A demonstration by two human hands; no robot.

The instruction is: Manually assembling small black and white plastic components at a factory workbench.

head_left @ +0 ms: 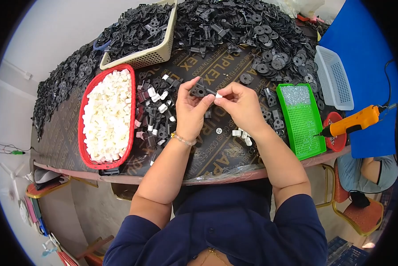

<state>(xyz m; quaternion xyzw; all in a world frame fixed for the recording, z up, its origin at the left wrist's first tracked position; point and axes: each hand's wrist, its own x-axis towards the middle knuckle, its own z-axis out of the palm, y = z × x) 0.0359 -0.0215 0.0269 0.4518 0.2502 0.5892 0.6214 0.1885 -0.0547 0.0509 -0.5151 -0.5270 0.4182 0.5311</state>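
My left hand (pixel 188 116) is closed around a black plastic part (pixel 199 91) with a flat, holed plate and a short stem. Between the fingertips of my right hand (pixel 245 106) is a small white plastic cap (pixel 218 95). The cap meets the stem's end, where my left thumb also presses; how far it sits on the stem is hidden. Left of my wrist lie black parts, several with white caps (pixel 162 108) on them. Near my right forearm are a few loose white caps (pixel 237 133) and a round white button-like disc (pixel 219 131).
A red basket (pixel 133 93) of white caps stands at left, with a cream basket (pixel 141 58) of black parts behind. Black parts (pixel 216 29) heap across the back. At right are a green tray (pixel 314 153) of screws, a red bowl (pixel 339 141), an orange electric screwdriver (pixel 354 121) and a white basket (pixel 336 84).
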